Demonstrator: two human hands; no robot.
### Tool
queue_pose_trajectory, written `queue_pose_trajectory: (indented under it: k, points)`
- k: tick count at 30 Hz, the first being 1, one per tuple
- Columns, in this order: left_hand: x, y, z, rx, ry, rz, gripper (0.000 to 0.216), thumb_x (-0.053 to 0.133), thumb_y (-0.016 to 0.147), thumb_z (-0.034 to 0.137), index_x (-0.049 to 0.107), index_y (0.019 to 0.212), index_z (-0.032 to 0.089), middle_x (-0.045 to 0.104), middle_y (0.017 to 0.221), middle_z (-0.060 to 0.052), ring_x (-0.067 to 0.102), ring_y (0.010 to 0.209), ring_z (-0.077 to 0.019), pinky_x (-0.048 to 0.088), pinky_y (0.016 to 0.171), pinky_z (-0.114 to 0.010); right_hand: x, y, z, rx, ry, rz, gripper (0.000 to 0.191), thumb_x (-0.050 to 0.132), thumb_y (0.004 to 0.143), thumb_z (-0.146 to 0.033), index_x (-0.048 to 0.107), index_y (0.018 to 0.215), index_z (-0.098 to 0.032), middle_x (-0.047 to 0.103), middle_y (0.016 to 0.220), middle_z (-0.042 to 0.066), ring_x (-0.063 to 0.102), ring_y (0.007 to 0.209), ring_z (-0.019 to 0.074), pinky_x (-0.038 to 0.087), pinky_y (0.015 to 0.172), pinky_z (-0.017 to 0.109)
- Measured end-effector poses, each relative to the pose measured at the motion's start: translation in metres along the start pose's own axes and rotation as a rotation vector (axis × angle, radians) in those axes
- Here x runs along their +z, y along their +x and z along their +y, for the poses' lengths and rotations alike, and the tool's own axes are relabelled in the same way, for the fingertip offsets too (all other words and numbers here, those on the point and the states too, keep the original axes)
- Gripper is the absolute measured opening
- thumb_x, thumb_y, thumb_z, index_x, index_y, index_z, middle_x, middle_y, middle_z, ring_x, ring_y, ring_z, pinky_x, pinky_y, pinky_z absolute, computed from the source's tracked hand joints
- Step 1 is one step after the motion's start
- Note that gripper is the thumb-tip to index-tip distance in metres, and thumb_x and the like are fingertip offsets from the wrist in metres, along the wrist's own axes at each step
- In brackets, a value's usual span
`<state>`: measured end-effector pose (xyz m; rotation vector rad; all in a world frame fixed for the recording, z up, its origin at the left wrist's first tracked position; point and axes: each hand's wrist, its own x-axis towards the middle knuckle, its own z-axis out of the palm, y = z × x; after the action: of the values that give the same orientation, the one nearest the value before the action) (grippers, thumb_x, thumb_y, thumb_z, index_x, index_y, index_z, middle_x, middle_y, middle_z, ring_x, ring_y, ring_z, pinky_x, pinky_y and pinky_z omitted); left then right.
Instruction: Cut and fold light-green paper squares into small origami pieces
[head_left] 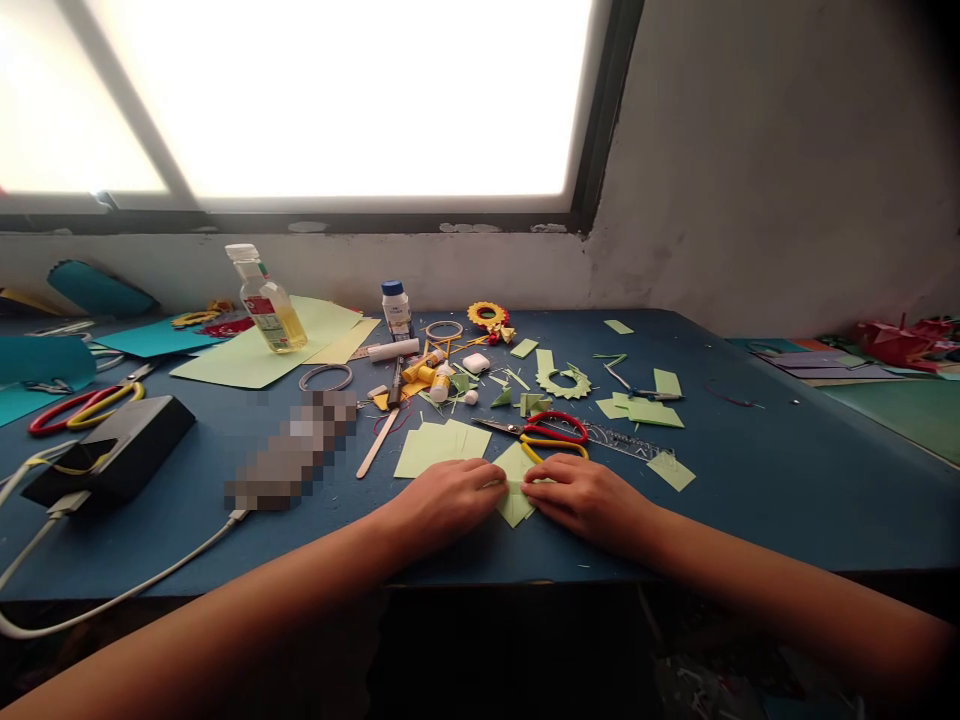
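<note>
A small light green paper (516, 510) with a crease across it lies near the table's front edge, one corner toward me. At its left side, the fingertips of my left hand (452, 498) are closed on the paper. My right hand (592, 500) grips the opposite side, its fingers bent together. Just beyond it rest scissors (559, 428) with red and yellow handles, blades pointing left. Several light green paper squares (427, 452) lie beyond my left hand. The undersides of both hands are hidden.
A clear ruler (619, 440), green scraps and a notched green paper ring (564, 384) lie farther back. To the left stand a bottle with yellow liquid (274, 315), a black box (112, 450) and a white cable (150, 595). A wooden stick (377, 445) lies mid-table.
</note>
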<state>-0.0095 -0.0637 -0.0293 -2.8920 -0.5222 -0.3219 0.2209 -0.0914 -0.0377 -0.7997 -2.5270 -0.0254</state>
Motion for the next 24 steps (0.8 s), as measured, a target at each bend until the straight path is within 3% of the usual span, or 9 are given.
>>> queue_pose_trajectory:
  k: [9, 18, 24]
  points:
    - [-0.001, -0.001, 0.000, 0.043, -0.007, -0.038, 0.024, 0.038, 0.094, 0.017, 0.060, 0.100, 0.012, 0.064, 0.098, -0.009, 0.061, 0.085, -0.0177, 0.050, 0.077, -0.028, -0.004, -0.002, 0.002, -0.013, 0.015, -0.054, 0.025, 0.045, 0.092, -0.020, 0.068, 0.101, -0.016, 0.068, 0.102, 0.008, 0.062, 0.092, 0.0214, 0.051, 0.084, 0.036]
    - [-0.009, 0.005, 0.005, 0.002, -0.087, -0.020, 0.029, 0.035, 0.094, 0.021, 0.062, 0.095, 0.013, 0.066, 0.092, -0.008, 0.061, 0.084, -0.0177, 0.050, 0.077, -0.029, -0.022, -0.015, 0.010, 0.035, 0.160, -0.247, 0.035, 0.048, 0.090, -0.020, 0.059, 0.122, -0.015, 0.059, 0.127, 0.009, 0.052, 0.119, 0.0205, 0.041, 0.104, 0.034]
    - [-0.014, 0.013, 0.008, 0.064, -0.106, -0.074, 0.022, 0.040, 0.090, 0.016, 0.061, 0.086, 0.012, 0.065, 0.086, -0.010, 0.061, 0.087, -0.0193, 0.048, 0.083, -0.030, -0.021, 0.001, 0.008, -0.102, 0.075, -0.252, 0.031, 0.048, 0.089, -0.022, 0.061, 0.115, -0.010, 0.061, 0.121, 0.013, 0.053, 0.116, 0.0236, 0.042, 0.101, 0.038]
